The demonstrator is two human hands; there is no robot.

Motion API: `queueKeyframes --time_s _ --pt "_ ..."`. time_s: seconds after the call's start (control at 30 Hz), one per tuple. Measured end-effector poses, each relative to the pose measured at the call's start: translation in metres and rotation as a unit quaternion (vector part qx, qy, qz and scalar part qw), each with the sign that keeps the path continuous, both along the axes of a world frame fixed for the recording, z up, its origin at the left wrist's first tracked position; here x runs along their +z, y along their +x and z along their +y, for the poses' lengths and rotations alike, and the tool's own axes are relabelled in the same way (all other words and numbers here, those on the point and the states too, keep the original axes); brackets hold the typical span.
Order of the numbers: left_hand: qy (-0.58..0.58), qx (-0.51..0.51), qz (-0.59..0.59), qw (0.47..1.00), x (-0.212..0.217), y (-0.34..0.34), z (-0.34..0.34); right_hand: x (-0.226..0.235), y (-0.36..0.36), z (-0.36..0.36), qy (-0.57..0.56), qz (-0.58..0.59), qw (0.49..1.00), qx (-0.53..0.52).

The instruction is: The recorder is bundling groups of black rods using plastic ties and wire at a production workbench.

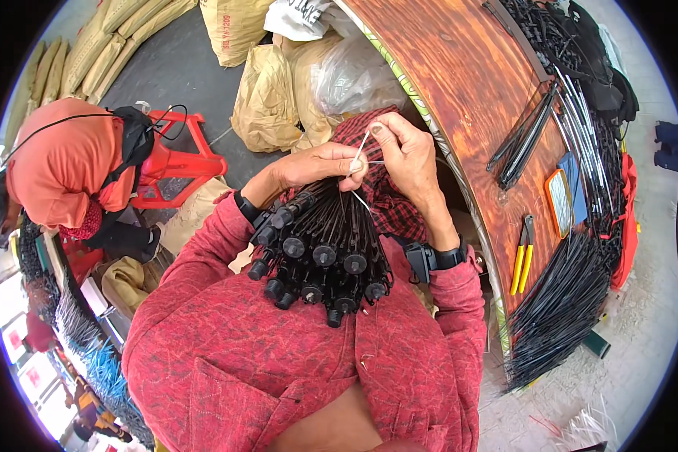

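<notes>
In my lap rests a fanned bundle of black plastic parts, thin stems gathered at the top and round capped ends spread toward my body. My left hand is closed at the gathered stems, its thumb and fingers pinching a thin white strip there. My right hand, just to the right, pinches another stretch of the white strip, drawn up between thumb and forefinger. Whether the strip is a cord or a plastic tie I cannot tell. The left fingers partly hide where it goes round the stems.
On my right stands a wooden table bearing yellow-handled pliers, an orange-framed item and black strands. Ahead are sacks. At left, a person in orange bends beside a red stool.
</notes>
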State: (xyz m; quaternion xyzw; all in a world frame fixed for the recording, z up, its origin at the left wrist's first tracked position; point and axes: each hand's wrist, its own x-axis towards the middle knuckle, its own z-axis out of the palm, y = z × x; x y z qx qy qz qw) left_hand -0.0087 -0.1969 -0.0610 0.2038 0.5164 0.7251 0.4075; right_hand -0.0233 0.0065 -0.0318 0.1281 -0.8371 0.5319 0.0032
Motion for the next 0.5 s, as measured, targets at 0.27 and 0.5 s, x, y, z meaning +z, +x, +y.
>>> queueKeyframes --time_s 0.27,0.5 --pt "-0.024 0.019 0.010 0.999 0.004 -0.002 -0.002 -0.009 0.000 0.003 0.049 -0.039 0.997 -0.043" --pt "-0.029 0.034 -0.028 0.999 0.000 0.001 -0.005 -0.014 0.007 0.004 0.045 -0.028 0.997 -0.049"
